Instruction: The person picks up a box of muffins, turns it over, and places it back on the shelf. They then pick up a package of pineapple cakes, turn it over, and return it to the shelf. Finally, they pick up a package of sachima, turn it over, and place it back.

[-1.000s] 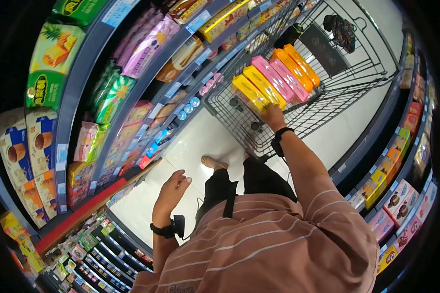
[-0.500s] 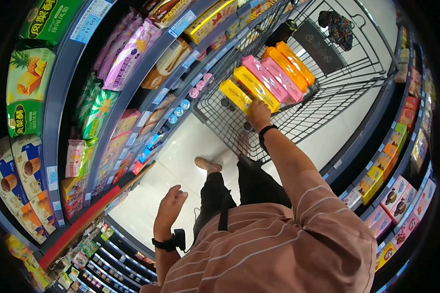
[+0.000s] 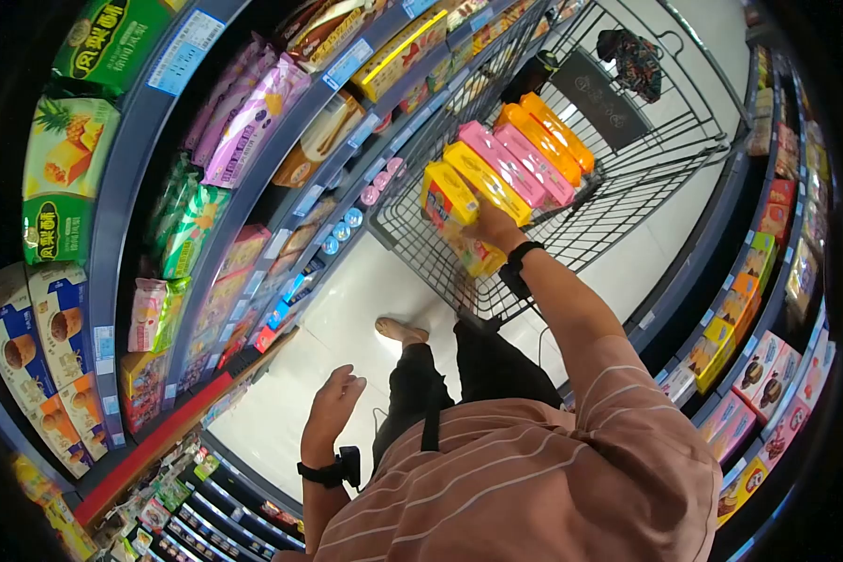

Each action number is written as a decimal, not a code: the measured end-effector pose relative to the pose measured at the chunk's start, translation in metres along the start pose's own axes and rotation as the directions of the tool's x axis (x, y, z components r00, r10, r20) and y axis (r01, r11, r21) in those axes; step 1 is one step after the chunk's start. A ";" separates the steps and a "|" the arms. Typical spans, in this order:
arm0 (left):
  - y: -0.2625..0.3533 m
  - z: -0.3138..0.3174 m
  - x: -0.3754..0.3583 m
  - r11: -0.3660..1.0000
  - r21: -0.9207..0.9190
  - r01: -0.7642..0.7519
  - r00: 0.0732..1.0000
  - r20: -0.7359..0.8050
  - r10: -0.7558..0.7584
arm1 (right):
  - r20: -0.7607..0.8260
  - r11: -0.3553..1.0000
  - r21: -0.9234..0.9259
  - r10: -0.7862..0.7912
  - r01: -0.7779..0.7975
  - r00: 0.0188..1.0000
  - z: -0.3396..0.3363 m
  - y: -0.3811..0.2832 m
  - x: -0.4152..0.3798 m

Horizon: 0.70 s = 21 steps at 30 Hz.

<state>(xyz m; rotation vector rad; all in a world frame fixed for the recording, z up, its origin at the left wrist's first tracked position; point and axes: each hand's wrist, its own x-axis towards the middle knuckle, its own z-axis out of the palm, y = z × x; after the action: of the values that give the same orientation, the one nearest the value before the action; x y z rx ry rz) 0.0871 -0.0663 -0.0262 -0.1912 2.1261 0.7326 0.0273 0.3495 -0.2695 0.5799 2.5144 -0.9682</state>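
Note:
My right hand (image 3: 494,225) is closed on a yellow box (image 3: 451,192) at the near left corner inside the shopping cart (image 3: 618,220). The box is tilted, so a printed side shows below its top. Beside it lies another yellow pack (image 3: 487,180), then pink packs (image 3: 517,161) and orange packs (image 3: 553,131) in a row. My left hand (image 3: 336,403) hangs over the floor at the lower left, holding nothing, its fingers loosely apart.
Shelves of packaged snacks (image 3: 253,122) curve along the left, with more shelves (image 3: 768,309) on the right. A dark patterned item (image 3: 631,64) hangs at the cart's far end. A foot (image 3: 402,331) stands on the pale floor.
The nearest yellow box has tipped up in my right hand, showing its side. My left hand has shifted slightly to the right and down.

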 end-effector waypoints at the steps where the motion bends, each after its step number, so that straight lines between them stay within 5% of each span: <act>1: 0.003 -0.002 0.002 1.000 0.010 -0.007 1.000 0.002 0.007 | 0.078 0.998 0.053 0.026 -0.030 0.997 -0.016 -0.005 -0.005; 4: 0.003 -0.009 0.007 0.997 0.040 -0.071 0.997 0.024 0.070 | 0.286 0.978 0.103 0.148 -0.184 0.947 -0.056 -0.015 -0.023; 7: 0.001 -0.020 0.014 0.990 0.068 -0.127 0.992 0.036 0.125 | 0.322 0.968 0.163 0.130 -0.191 0.938 -0.104 -0.027 -0.059; 11: -0.003 -0.039 0.021 0.975 0.046 -0.216 0.976 0.052 0.213 | 0.127 0.949 0.297 0.069 -0.104 0.989 -0.154 -0.039 -0.112; 15: 0.001 -0.062 0.041 0.903 -0.006 -0.430 0.902 0.017 0.430 | 0.105 0.881 0.474 -0.043 -0.012 0.994 -0.205 -0.071 -0.170; 19: 0.060 -0.096 0.033 0.792 -0.383 -0.475 0.861 -0.019 0.508 | 0.049 0.761 0.648 -0.087 0.035 0.995 -0.227 -0.132 -0.231; 21: 0.084 -0.112 0.028 0.680 -0.499 -0.537 0.810 -0.078 0.582 | 0.211 0.598 0.802 -0.260 -0.015 0.942 -0.229 -0.162 -0.242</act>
<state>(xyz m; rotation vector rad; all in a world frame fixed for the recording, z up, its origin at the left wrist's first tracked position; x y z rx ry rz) -0.0390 -0.0575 0.0402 0.2421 1.8624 1.6362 0.1033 0.3416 0.0926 0.4228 1.7408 -2.0932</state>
